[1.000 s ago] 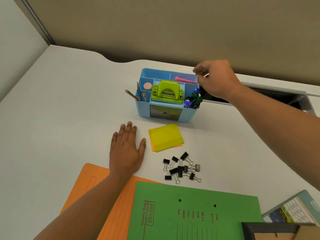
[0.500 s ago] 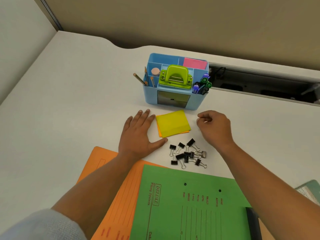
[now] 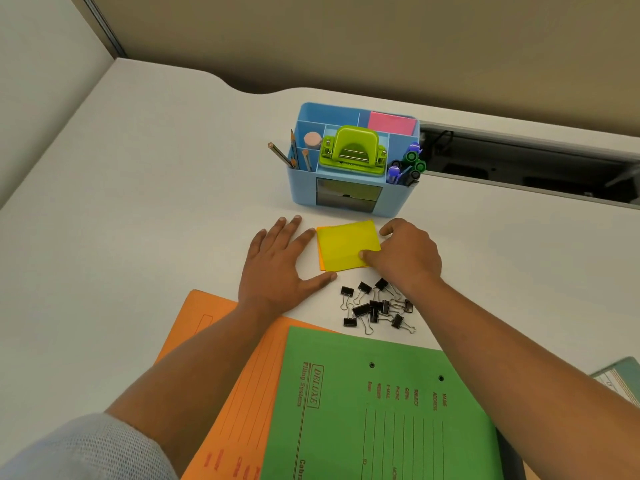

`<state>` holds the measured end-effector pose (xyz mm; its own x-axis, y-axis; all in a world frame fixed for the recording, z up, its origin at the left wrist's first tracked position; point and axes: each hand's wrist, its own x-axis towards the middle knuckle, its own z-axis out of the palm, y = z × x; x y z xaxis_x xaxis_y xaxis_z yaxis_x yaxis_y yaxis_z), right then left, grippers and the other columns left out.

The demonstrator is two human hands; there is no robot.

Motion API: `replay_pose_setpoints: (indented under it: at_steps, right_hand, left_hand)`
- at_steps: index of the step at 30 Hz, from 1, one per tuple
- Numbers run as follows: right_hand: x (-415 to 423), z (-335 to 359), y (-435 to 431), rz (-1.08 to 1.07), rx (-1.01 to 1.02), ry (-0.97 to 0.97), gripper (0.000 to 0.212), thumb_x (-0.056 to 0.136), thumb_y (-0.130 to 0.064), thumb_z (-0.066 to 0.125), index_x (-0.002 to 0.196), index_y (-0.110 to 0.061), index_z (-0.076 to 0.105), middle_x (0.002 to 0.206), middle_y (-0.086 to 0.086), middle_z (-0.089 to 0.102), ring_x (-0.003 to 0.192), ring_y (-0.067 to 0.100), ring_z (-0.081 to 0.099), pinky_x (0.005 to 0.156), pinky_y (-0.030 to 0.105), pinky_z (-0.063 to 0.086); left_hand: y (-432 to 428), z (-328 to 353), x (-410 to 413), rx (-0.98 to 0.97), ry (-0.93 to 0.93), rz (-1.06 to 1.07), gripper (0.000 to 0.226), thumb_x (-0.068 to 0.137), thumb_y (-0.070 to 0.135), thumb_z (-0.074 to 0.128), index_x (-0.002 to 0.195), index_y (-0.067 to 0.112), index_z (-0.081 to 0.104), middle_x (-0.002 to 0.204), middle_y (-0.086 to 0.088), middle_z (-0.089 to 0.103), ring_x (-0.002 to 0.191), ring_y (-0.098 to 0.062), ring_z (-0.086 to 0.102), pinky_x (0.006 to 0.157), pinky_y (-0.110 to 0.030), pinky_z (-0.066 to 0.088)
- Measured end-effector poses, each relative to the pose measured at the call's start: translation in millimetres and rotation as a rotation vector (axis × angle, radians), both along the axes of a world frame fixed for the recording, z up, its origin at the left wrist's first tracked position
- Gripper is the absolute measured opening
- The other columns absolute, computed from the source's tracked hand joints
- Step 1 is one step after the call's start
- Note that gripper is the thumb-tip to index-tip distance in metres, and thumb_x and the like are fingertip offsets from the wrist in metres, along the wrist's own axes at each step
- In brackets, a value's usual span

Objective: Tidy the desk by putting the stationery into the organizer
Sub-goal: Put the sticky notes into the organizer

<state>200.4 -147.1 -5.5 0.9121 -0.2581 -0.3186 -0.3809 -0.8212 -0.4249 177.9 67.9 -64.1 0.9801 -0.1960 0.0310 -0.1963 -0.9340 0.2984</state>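
Right hand sits at the right edge of the yellow sticky notes, centre of frame: thumb on top of the pad, fingers curled round its far right corner, pinching it. Pad lies flat on the desk, with an orange pad under it showing along the left and lower edges. Left hand is flat on the desk, palm down, fingers spread, empty, index fingertip touching the pad's left edge. Blue organizer stands just above the pad, upper centre, holding a green hole punch, pencils at left, pens at right, pink notes at back right. Binder clips lie in a loose pile just below the pad, under the right wrist. Green folder overlaps an orange folder at the bottom of the frame.
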Motion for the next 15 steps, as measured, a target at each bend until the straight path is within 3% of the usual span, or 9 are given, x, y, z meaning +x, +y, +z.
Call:
replay_pose_setpoints:
  at_steps: [7, 12, 15]
  right_hand:
    - [-1.2, 2.7, 1.7, -0.087, 0.103, -0.023, 0.047, 0.068, -0.039, 0.085, 0.103, -0.025, 0.056, 0.096, -0.003, 0.058, 0.087, 0.020, 0.054, 0.069, 0.031, 0.043]
    - [-4.0, -0.1, -1.9, 0.025, 0.326, -0.126, 0.017, 0.079, -0.027, 0.079, 0.084, -0.016, 0.066, 0.071, -0.003, 0.059, 0.066, 0.012, 0.053, 0.062, 0.025, 0.042]
    - [-9.3, 6.8, -4.4, 0.092, 0.429, -0.200, 0.005, 0.087, -0.020, 0.071, 0.088, -0.016, 0.071, 0.080, -0.004, 0.064, 0.072, 0.010, 0.056, 0.067, 0.023, 0.042]
  left_hand:
    - [-0.2, 1.6, 0.4, -0.007, -0.004, 0.004, 0.090, 0.076, 0.088, 0.037, 0.149, 0.036, 0.032, 0.161, 0.009, 0.021, 0.149, -0.013, 0.011, 0.121, -0.042, 0.009]
    - [0.8, 3.0, -0.8, 0.016, -0.005, -0.024, 0.091, 0.074, 0.087, 0.040, 0.149, 0.035, 0.031, 0.161, 0.008, 0.020, 0.149, -0.015, 0.011, 0.121, -0.043, 0.009]
    - [3.0, 5.1, -1.5, -0.041, -0.025, -0.050, 0.075, 0.086, 0.073, 0.031, 0.146, 0.029, 0.039, 0.160, 0.005, 0.024, 0.149, -0.016, 0.013, 0.121, -0.043, 0.010]
